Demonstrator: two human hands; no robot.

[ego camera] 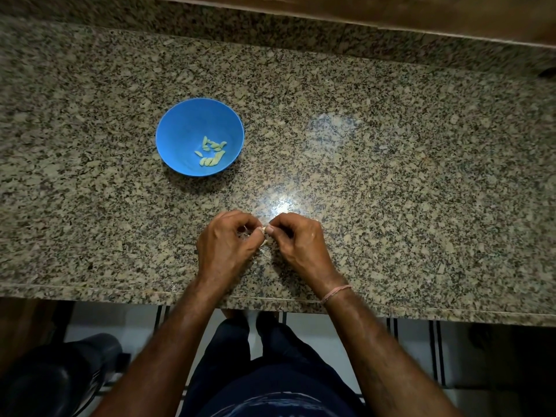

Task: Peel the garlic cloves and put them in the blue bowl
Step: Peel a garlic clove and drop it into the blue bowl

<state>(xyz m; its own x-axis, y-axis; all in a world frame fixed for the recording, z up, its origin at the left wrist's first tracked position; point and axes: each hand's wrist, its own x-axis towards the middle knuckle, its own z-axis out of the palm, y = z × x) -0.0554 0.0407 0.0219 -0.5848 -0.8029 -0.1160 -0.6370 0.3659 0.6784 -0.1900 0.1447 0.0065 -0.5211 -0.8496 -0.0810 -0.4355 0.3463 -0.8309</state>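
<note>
The blue bowl [177, 121] sits to the left; one garlic clove [264, 233] is pinched between my two hands near the counter's front edge.
On my remote feed the bowl stands on the granite counter [391, 145], well apart from the hands, with a small heap of peeled cloves [212, 153] in its bottom. My left hand [225, 242] is curled, fingertips gripping the clove's left end. My right hand [301, 239] pinches the other end between thumb and forefinger, with a pink thread band [335, 294] round that wrist.
</note>
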